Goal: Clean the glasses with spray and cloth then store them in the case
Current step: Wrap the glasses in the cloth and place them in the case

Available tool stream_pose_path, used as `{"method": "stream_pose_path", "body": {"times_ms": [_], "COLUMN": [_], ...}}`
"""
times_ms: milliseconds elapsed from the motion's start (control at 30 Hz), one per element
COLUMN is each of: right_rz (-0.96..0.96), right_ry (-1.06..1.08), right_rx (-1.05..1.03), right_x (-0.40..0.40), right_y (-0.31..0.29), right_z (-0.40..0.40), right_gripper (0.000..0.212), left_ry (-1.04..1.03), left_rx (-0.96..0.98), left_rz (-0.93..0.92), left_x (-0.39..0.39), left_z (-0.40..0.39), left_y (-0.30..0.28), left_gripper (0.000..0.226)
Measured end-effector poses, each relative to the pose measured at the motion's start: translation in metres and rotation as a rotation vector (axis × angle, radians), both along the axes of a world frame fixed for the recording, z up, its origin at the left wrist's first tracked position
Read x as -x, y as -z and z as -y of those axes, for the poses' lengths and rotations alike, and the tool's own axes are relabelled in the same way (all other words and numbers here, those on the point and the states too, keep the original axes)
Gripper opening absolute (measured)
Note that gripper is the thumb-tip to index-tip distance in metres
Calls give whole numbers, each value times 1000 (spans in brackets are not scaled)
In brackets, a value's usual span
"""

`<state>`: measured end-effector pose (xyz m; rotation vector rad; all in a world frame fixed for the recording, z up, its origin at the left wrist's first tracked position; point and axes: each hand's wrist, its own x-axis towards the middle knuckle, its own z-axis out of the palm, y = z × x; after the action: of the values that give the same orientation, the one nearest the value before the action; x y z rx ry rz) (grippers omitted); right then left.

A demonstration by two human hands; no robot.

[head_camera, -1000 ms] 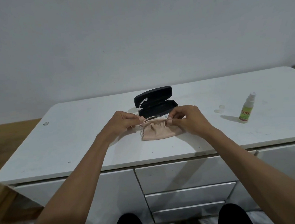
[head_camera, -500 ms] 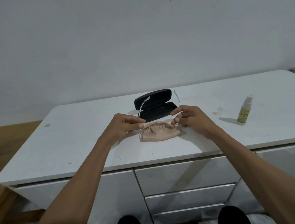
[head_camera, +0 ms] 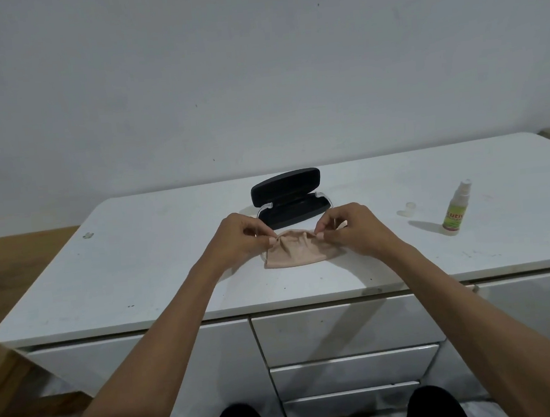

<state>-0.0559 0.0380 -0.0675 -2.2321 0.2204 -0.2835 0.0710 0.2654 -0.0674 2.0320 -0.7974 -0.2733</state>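
Your left hand [head_camera: 241, 236] and right hand [head_camera: 355, 228] both pinch top edge of bunched beige cleaning cloth [head_camera: 295, 249] on white bench [head_camera: 139, 273]. Clear-framed glasses [head_camera: 324, 198] wrapped in cloth, temple tips poking toward open black hard case [head_camera: 287, 195] just behind. Small white-and-green spray bottle [head_camera: 455, 211] upright, well right; its clear cap [head_camera: 408, 208] beside it.

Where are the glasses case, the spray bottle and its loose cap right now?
glasses case [head_camera: 285, 183], head view, on the raised lid.
spray bottle [head_camera: 453, 218], head view, on the green label.
clear cap [head_camera: 407, 209], head view, on its side wall.
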Motion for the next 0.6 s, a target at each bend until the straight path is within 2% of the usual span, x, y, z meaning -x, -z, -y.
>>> {"method": "stream_pose_path", "body": {"times_ms": [233,367,600], "right_rz": [18,22,-31], "right_ry": [-57,-60,-25], "right_rx": [-160,-217,-206], "right_x": [2,5,8], "right_y": [1,2,0], "right_z": [8,10,5], "right_gripper": [9,17,23], "left_ry": [13,15,62], "left_rx": [-12,-1,133], "left_rz": [6,3,-119], "left_x": [0,-2,5], "left_z": [-1,-3,-7], "left_y": [0,4,-2], "left_gripper": [2,2,26]}}
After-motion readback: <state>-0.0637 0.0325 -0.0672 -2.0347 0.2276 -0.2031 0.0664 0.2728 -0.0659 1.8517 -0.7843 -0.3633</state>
